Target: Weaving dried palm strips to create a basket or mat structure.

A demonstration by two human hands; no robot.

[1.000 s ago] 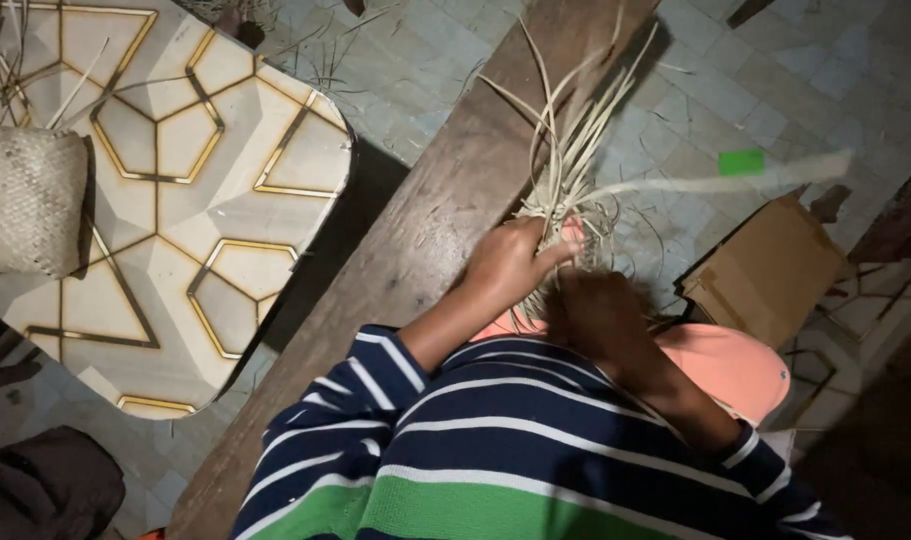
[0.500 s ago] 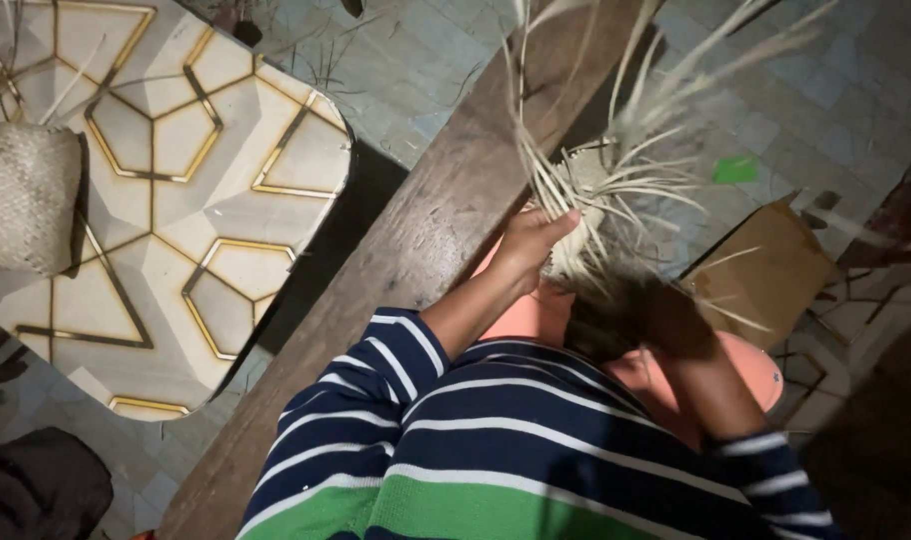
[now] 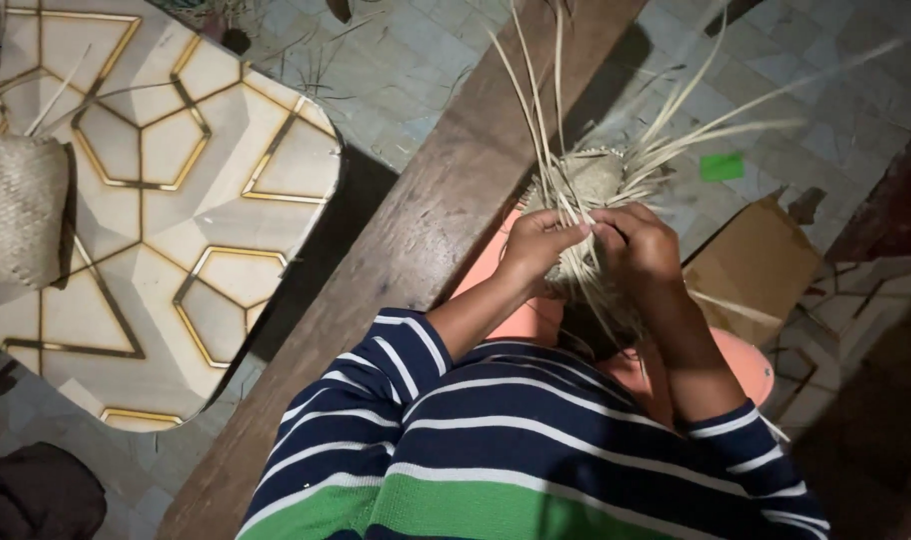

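We hold a small, pale, half-woven basket of dry straw strips point(image 3: 588, 190) with our 2 hands. Our left hand point(image 3: 538, 245) and right hand point(image 3: 638, 243) are both closed, pinching thin strips just below the woven part. Long loose strips point(image 3: 676, 120) fan out above our fingers. It looks light, bendy and easy to snap, so we hold close to the weave.
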